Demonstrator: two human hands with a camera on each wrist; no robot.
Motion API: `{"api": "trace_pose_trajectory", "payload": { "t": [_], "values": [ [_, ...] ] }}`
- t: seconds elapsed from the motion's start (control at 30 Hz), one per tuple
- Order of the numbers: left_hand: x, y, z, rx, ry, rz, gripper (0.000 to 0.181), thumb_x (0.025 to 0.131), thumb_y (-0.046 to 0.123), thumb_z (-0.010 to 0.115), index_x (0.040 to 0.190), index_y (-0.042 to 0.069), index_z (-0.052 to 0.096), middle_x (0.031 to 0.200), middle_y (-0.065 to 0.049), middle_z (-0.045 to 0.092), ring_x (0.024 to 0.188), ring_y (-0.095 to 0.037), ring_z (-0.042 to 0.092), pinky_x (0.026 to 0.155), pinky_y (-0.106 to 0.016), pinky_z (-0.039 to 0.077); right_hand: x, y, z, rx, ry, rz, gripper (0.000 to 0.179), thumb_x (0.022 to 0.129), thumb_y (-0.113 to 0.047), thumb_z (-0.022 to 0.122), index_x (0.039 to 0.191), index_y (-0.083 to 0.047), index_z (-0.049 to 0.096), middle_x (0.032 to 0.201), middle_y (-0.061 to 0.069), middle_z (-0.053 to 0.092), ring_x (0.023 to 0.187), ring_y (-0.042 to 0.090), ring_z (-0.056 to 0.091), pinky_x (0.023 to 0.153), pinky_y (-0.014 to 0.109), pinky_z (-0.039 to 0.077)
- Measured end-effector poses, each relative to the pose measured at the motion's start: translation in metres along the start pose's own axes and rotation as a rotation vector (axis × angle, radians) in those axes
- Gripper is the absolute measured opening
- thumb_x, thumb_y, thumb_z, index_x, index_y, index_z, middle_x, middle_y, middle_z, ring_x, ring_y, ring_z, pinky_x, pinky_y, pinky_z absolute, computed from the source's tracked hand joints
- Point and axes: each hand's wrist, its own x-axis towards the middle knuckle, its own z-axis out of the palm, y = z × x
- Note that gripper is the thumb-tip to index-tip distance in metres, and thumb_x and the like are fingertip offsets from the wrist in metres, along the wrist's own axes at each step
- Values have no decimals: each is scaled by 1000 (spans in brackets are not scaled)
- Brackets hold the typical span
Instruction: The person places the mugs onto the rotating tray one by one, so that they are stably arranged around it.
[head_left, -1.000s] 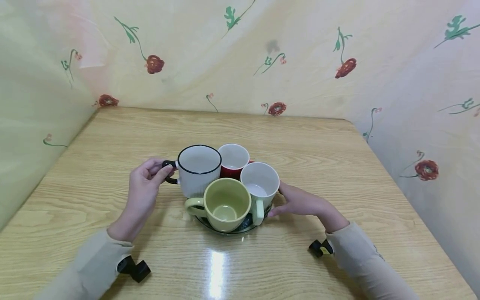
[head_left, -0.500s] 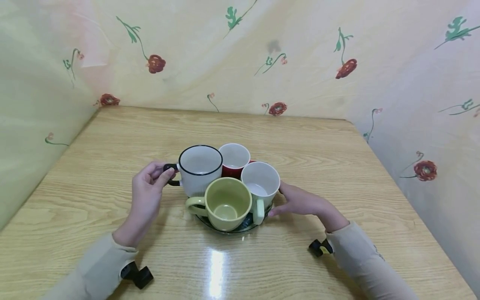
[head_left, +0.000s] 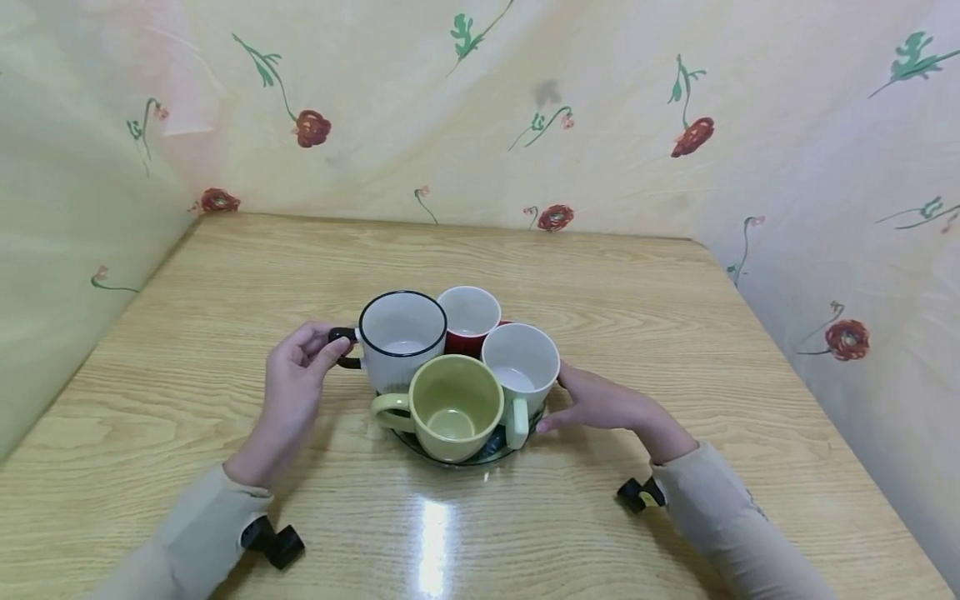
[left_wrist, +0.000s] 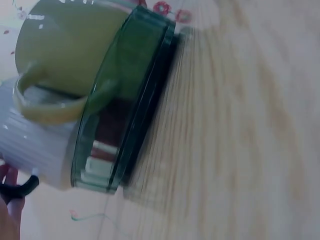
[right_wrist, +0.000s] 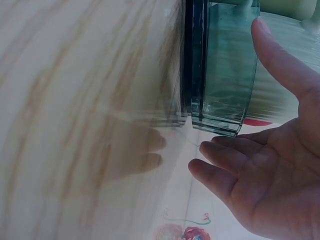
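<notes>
My left hand [head_left: 296, 371] pinches the black handle [head_left: 342, 335] of a white mug [head_left: 382, 368] with a black rim. That mug stands at the left of a tight group in a green glass dish [left_wrist: 131, 60]. In front of it is a yellow-green mug [head_left: 454, 408], its handle pointing left. A pale green mug [head_left: 520, 367], white inside, sits at the right. Behind them a red mug [head_left: 465, 342] shows partly. At the dish's right side is my right hand [head_left: 607, 402], fingers extended and thumb tip [right_wrist: 261, 27] at the glass rim.
The dish stands on a wooden table [head_left: 600, 283]. A flower-printed cloth [head_left: 615, 167] hangs behind the table and along both sides. Black camera mounts [head_left: 272, 542] sit at the cuffs, close above the tabletop.
My left hand has shifted slightly right, and the white mug's inside bottom now shows more, as its rim tips a little toward me. My right hand stays in place.
</notes>
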Motion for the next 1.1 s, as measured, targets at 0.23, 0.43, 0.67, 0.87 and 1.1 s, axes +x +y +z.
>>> {"api": "trace_pose_trajectory", "payload": {
  "t": [0.23,0.43,0.67,0.87,1.1],
  "values": [
    [13,-1,-8,-25,-125,34,18,93,0,59,92,17,64,87,15,72,86,-1,68,83,-14,54,0,-1,-1,10,-8,-7,104,79,-26,79,152,2,12,157,26,23,146,42,20,118,61,19],
    [26,-1,-12,-31,-201,24,18,94,0,58,91,17,64,86,14,72,84,-2,68,83,-15,54,1,0,-2,21,-17,-38,103,79,-24,79,152,2,11,156,26,24,146,43,20,118,61,19],
    [44,-4,-17,-60,-318,-9,12,95,6,59,91,16,65,85,10,72,82,-3,67,80,-17,56,4,3,-5,72,-49,-53,101,80,-21,78,152,2,10,156,25,25,146,43,21,117,61,21],
    [55,-7,-21,-77,-395,-9,12,95,8,59,91,17,66,83,9,71,79,-3,66,80,-18,56,7,3,-10,129,-73,-59,102,80,-16,78,152,3,8,157,26,22,147,43,18,118,60,18],
    [58,-9,-22,-118,-451,13,13,94,8,60,91,18,68,82,9,71,77,-3,66,75,-18,57,10,8,-16,164,-103,-54,103,81,-18,77,153,3,5,159,25,18,148,43,15,119,59,16]
  ]
}}
